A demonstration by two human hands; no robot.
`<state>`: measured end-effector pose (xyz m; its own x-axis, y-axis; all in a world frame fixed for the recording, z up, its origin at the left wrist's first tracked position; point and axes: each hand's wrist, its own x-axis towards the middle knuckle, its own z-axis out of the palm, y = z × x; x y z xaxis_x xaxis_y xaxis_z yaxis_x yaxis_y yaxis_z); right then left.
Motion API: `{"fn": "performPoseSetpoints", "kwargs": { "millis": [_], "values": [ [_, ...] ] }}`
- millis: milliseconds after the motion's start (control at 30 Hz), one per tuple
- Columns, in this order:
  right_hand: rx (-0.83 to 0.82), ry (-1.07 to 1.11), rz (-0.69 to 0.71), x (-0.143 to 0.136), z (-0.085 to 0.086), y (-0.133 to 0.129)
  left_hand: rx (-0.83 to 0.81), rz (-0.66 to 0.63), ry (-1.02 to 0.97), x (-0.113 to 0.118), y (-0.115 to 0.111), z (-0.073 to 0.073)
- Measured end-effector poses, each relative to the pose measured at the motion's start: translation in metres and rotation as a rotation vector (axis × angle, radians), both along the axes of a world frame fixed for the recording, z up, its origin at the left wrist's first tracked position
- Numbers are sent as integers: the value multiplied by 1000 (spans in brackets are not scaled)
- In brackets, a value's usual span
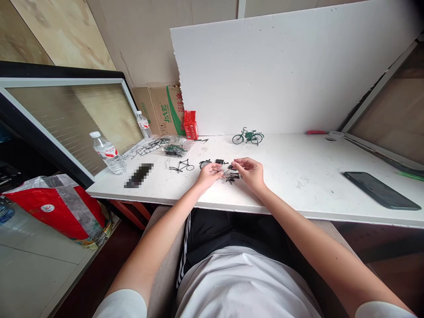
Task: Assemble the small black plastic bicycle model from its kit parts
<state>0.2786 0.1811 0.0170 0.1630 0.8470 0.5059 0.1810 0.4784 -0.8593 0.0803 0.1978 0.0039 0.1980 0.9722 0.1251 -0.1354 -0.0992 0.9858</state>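
Observation:
My left hand [209,175] is just above the white table, its fingertips pinched together on something too small to name. Close beside it, my right hand [250,173] pinches a small dark part between thumb and forefinger. Below and between the hands lie several small black model parts [234,176]. A black rectangular piece [219,161] lies just past my left fingertips, and a black spoked wheel part [204,164] is partly covered by that hand. To the left lies a black bicycle frame [181,166] with a wheel ring.
A dark green model bicycle [247,136] stands at the back. Sprue frames [152,147], a clear bag of parts [177,148], a water bottle [107,152] and a red box [191,125] are on the left. A phone [380,190] lies at the right.

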Motion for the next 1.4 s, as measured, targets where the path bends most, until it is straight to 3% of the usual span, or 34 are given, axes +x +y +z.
{"fn": "performPoseSetpoints", "kwargs": {
  "millis": [500,900,1400],
  "values": [
    [23,-72,-62,-9,9,-15,14,6,16,2,1,0],
    [21,-38,-20,-3,1,-4,7,11,11,3,-1,2],
    [34,-53,-19,-6,3,-8,38,-9,43,2,4,-5]
  ]
}}
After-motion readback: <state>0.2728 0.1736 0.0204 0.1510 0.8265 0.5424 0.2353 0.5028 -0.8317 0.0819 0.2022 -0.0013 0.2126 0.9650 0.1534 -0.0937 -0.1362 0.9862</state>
